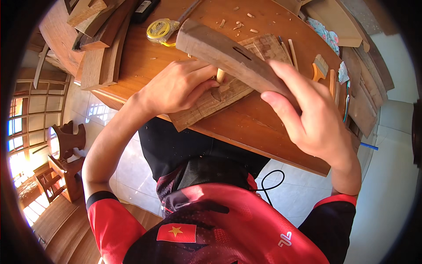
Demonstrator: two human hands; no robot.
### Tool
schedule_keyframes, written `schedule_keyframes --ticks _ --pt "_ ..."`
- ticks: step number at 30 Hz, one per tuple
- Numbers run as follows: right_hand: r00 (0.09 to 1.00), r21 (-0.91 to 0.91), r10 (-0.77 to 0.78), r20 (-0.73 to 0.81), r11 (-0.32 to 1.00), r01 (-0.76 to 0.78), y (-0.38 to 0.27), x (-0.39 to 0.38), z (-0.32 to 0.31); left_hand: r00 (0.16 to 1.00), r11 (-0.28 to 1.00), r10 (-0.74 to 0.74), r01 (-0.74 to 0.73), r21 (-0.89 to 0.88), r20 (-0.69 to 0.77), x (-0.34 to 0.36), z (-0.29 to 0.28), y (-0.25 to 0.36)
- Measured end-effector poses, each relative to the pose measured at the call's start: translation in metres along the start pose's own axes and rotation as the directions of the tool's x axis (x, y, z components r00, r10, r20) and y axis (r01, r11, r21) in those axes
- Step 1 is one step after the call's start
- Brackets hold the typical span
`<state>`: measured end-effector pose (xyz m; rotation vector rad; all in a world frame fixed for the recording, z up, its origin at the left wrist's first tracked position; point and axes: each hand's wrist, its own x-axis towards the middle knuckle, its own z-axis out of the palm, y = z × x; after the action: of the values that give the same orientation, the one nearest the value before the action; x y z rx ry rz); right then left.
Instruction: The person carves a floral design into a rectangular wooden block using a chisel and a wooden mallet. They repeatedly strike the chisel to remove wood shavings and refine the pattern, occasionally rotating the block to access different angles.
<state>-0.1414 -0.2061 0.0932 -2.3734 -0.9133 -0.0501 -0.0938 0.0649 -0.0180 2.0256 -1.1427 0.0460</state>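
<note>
My right hand [314,114] grips one end of a thick dark wooden block [220,49] with a narrow slot in its side. The block is raised at a slant over the work table. Under it, my left hand [173,86] is closed round a pale, round wooden piece [220,75], a peg or a tool handle, that stands roughly upright. Its lower end meets a flat brown board [198,110] lying on the table, with chips beside it. The block hides part of the left fingers and of the board; whether it touches the pale piece I cannot tell.
A yellow tape measure [159,30] lies at the far left, beside stacked timber [103,61]. Wood chips [239,25] are scattered at the back. A brush [320,67] with an orange handle and a thin wooden stick [293,53] lie right. The table's front edge [263,152] is near my lap.
</note>
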Motion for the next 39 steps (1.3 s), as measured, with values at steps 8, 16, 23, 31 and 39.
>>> schedule_keyframes --ticks 8,16,23,31,39 --pt "0.998 -0.039 0.058 -0.009 0.998 -0.058 -0.015 -0.002 -0.004 0.997 0.997 0.069 -0.067 0.044 -0.029 -0.004 0.002 -0.002" --pt "0.989 0.091 0.106 -0.106 0.991 -0.096 -0.01 -0.005 0.001 1.0 0.999 0.011 -0.011 0.049 0.011 -0.007 -0.003 -0.001" --pt "0.924 0.268 0.377 -0.058 0.898 -0.349 0.001 -0.028 0.003 0.98 0.984 -0.147 0.158 0.077 -0.136 -0.008 0.007 0.022" --pt "0.912 0.334 0.407 -0.051 0.867 -0.369 0.02 -0.036 0.016 0.872 0.941 -0.313 0.337 -0.002 -0.377 -0.001 0.004 0.041" --pt "0.923 0.33 0.382 -0.052 0.879 -0.346 0.028 -0.04 0.02 0.904 0.939 -0.324 0.342 0.018 -0.28 -0.009 0.014 0.04"
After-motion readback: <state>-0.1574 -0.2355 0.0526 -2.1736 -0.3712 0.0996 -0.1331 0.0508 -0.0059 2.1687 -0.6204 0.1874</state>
